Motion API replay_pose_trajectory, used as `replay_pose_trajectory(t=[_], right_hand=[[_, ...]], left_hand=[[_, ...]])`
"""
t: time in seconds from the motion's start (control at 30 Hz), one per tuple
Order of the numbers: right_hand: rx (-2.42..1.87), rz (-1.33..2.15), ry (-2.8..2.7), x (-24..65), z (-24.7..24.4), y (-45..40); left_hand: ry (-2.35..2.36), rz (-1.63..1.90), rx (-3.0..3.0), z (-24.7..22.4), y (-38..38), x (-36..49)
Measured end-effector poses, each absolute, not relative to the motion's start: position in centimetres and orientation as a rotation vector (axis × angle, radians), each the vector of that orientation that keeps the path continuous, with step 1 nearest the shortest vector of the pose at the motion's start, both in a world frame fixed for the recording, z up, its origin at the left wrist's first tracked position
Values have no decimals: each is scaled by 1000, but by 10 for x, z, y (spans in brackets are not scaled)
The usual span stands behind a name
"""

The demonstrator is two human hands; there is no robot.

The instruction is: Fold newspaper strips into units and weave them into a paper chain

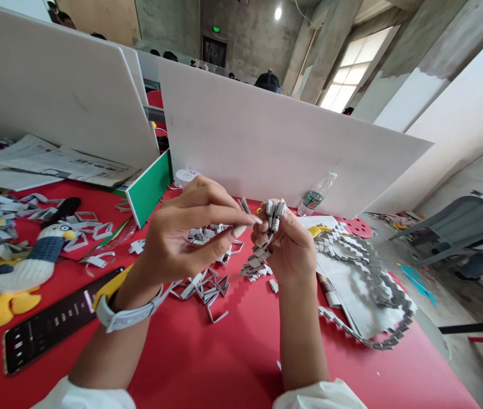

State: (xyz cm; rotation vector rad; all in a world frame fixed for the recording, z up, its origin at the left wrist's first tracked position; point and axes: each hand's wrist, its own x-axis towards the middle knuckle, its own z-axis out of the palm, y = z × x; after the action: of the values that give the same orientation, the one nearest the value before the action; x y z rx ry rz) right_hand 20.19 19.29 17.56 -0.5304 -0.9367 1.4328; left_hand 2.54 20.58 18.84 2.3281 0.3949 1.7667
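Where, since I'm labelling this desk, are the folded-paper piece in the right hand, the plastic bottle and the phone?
Folded-paper piece (260, 255): head view, on its lower stretch.
Plastic bottle (314, 197): head view, on its label.
Phone (59, 322): head view, on its dark screen.

Grey-white folded-paper chain (259, 258) in R hand (295, 247): matt, creased. White rubbery-looking strap (133, 318) on L wrist (134, 288): smooth. Red flat tabletop (224, 363) under R hand: smooth w/ lt sheen. Clear plastic bottle (315, 195) beyond R hand: glossy.
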Motion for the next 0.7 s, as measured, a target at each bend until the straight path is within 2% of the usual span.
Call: replay_pose_trajectory(t=[0.13,0.43,0.7], right_hand=[[-615,1416,-846,198,177,193],[-680,1382,-677,188,180,188],[-690,1306,-741,184,177,186]], left_hand=[[386,1668,2251,187,201,32],[461,1526,2555,185,213,34],[620,1758,2622,179,214,43]])
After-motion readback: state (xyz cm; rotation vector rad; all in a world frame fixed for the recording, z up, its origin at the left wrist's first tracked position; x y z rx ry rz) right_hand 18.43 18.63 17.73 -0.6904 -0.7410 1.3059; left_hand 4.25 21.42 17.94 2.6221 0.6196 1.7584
